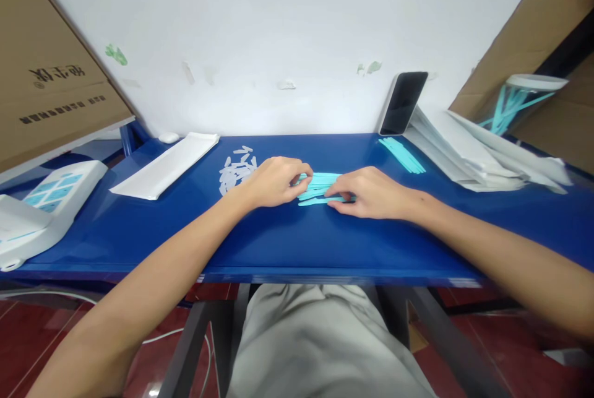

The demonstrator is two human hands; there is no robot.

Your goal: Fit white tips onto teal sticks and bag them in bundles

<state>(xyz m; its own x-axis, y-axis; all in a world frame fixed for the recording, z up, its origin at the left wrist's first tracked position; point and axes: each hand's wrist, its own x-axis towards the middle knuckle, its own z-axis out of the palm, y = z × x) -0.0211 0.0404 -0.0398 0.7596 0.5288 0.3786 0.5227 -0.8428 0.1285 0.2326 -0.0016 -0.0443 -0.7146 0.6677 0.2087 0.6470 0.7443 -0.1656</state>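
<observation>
Creased soft gray cloth (pixel 315 336) over the person's lap is nearest, just below the near edge of a smooth, glossy blue table (pixel 269 243). Mid-table: a loose bunch of thin, flat teal strips (pixel 320 180), long & narrow, lying roughly side by side, left to right, btwn the two hands. Left hand (pixel 279 182) is at their left ends, thumb & index curled close together; can't tell if it's clamped on any. Right hand (pixel 359 195) is at the right ends, thumb & index tips slightly apart, touching the near strips; can't tell if it has a firm grip. Just left & far of the left hand: small heap of pale, semi-translucent slips (pixel 237 170), short w/ rounded ends. Farther left, a flat white rect. packet (pixel 164 166), then a white molded unit (pixel 60 190) w/ rounded corners & teal squares, below a printed brown cardboard box (pixel 55 85). Far right: a second teal bundle (pixel 403 155), neatly aligned, nr a dark-screened phone (pixel 403 104) leaning on the scuffed white wall (pixel 278 33). Right of that, overlapping white packets (pixel 482 153), slightly crumpled, plus a clear cup (pixel 537 82), white-rimmed, w/ more teal strips inside.
</observation>
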